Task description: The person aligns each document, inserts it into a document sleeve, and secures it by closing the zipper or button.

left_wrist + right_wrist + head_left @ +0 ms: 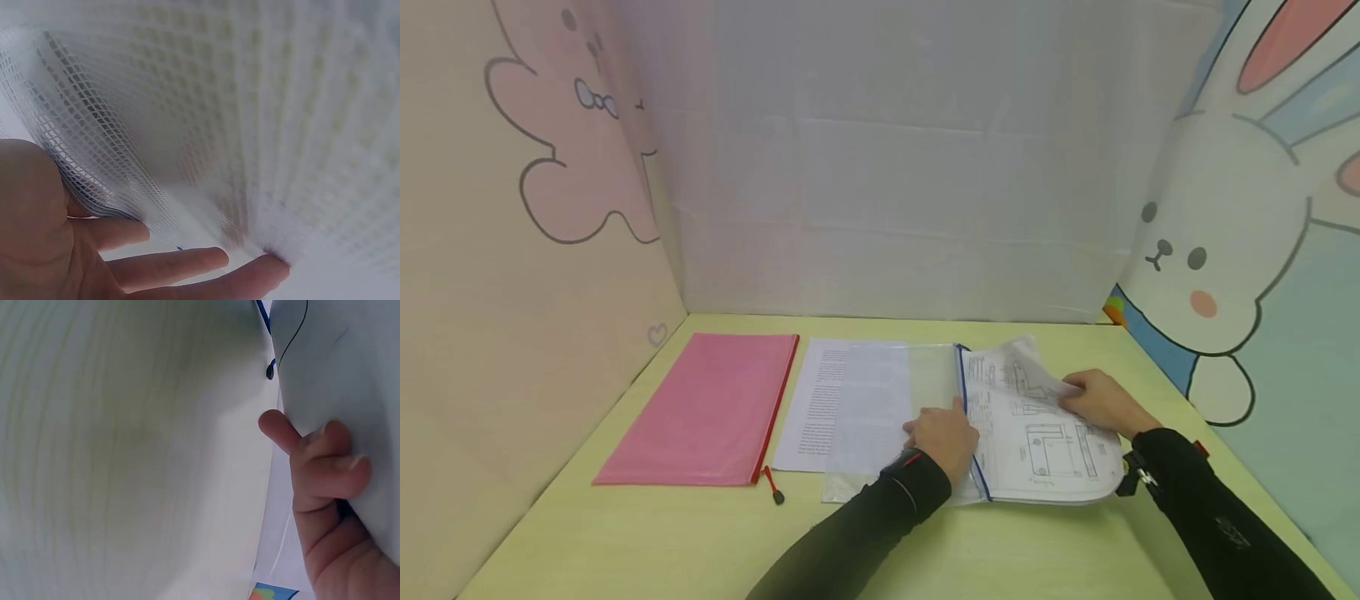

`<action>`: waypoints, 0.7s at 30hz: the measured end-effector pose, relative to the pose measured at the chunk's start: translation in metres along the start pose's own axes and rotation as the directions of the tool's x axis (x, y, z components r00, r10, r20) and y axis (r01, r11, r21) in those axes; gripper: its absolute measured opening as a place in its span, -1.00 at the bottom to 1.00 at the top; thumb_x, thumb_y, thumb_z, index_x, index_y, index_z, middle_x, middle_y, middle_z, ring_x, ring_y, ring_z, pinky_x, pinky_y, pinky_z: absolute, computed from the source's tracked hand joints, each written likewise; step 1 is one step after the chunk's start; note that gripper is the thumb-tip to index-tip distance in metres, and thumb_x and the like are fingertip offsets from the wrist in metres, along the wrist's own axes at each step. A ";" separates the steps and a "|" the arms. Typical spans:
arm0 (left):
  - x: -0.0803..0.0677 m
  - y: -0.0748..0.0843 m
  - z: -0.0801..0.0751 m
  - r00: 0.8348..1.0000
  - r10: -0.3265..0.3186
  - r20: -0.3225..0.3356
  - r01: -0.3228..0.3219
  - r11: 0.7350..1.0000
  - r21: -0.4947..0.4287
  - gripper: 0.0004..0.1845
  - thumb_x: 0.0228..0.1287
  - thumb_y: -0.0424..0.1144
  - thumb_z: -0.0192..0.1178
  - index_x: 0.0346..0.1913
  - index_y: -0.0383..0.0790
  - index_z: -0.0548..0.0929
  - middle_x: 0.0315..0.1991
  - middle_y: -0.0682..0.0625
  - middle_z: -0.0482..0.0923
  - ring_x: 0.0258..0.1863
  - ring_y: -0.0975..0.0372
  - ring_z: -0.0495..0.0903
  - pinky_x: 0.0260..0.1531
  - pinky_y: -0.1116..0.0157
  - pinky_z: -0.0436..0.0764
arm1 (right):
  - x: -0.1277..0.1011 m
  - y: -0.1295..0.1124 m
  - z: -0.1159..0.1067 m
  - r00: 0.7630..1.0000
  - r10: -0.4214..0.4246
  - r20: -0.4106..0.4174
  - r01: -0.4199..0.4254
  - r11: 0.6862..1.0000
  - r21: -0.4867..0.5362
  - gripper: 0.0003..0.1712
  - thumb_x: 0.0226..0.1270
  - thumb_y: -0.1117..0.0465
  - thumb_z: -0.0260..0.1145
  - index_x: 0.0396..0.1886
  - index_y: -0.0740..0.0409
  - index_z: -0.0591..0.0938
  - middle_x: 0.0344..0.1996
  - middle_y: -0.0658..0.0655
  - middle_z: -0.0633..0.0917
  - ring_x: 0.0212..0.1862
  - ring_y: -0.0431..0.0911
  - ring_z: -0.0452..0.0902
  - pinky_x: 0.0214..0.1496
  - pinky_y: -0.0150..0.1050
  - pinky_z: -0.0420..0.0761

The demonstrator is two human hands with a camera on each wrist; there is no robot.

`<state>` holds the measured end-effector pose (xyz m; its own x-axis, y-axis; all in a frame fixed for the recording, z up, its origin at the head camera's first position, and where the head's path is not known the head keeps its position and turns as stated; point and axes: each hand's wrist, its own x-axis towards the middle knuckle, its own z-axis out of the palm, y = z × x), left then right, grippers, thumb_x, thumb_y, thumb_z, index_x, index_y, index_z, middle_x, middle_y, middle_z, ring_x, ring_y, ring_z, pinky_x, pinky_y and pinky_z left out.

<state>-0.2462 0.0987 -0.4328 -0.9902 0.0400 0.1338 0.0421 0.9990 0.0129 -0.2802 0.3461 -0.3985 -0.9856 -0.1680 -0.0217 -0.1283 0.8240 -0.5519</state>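
Note:
A clear mesh zip pouch (880, 408) with a blue zipper lies on the yellow-green table (625, 533). My left hand (943, 435) rests at its zipper edge. In the left wrist view the mesh (250, 125) is gathered between the thumb and the outstretched fingers (187, 262). A stack of sheets with line drawings (1037, 433) juts out of the pouch's right side, its top sheets bowed upward. My right hand (1101, 402) grips the stack's right edge, and the right wrist view shows its fingers (325, 475) curled onto the paper (350, 362).
A pink zip pouch (700, 408) with a red zipper and pull cord (772, 487) lies at the left. A printed text sheet (812, 400) lies partly under the clear pouch. Cartoon-printed panels wall in the table on three sides.

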 end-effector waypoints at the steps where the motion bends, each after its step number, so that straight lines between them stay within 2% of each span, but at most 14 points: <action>1: 0.000 0.000 0.000 1.000 0.000 0.001 0.000 1.000 -0.001 -0.48 0.46 0.09 0.09 0.43 0.18 0.52 0.02 -0.35 0.69 -0.13 -0.31 0.70 -0.45 -0.08 0.72 | 0.000 -0.001 0.000 1.000 0.000 0.000 0.000 1.000 0.001 -0.58 0.37 0.29 0.28 0.10 0.54 0.58 -0.27 0.21 0.67 -0.39 -0.08 0.57 -0.26 -0.18 0.57; 6: 0.001 0.001 0.001 1.000 -0.015 0.026 0.016 0.999 -0.046 -0.47 0.48 0.09 0.07 0.45 0.14 0.49 0.07 -0.34 0.67 -0.08 -0.34 0.68 -0.38 -0.13 0.72 | 0.002 -0.008 0.001 1.000 -0.021 -0.012 0.020 1.000 -0.021 -0.63 0.35 0.32 0.29 0.06 0.50 0.61 -0.27 0.22 0.68 -0.38 -0.06 0.57 -0.26 -0.17 0.57; 14: 0.003 0.002 0.004 0.999 0.002 0.037 -0.001 1.000 -0.024 -0.46 0.50 0.12 0.05 0.45 0.09 0.50 0.10 -0.31 0.66 -0.07 -0.36 0.67 -0.40 -0.16 0.71 | 0.008 -0.021 0.008 0.999 -0.031 -0.024 0.030 0.999 -0.040 -0.67 0.32 0.34 0.28 0.00 0.48 0.64 -0.31 0.21 0.68 -0.40 -0.06 0.56 -0.29 -0.17 0.58; 17: 0.003 0.000 0.005 0.999 0.027 0.033 -0.027 1.000 0.010 -0.46 0.51 0.13 0.04 0.45 0.10 0.49 0.09 -0.28 0.68 -0.10 -0.35 0.68 -0.46 -0.15 0.71 | 0.010 -0.022 0.012 0.999 -0.032 -0.023 0.031 0.999 -0.030 -0.67 0.33 0.34 0.27 0.01 0.48 0.64 -0.32 0.20 0.67 -0.42 -0.08 0.57 -0.31 -0.19 0.58; 21: 0.003 -0.004 0.006 0.993 0.113 0.039 -0.117 0.986 0.119 -0.45 0.51 0.18 0.02 0.48 0.18 0.44 0.10 -0.20 0.69 -0.13 -0.30 0.71 -0.54 -0.09 0.71 | 0.012 -0.023 0.015 1.000 -0.022 -0.021 0.021 1.000 -0.008 -0.67 0.35 0.33 0.28 0.02 0.48 0.63 -0.29 0.22 0.68 -0.42 -0.08 0.58 -0.32 -0.19 0.59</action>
<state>-0.2499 0.0951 -0.4381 -0.9834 0.1538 0.0959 0.1419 0.9825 -0.1209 -0.2868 0.3167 -0.3983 -0.9846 -0.1744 0.0075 -0.1502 0.8246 -0.5455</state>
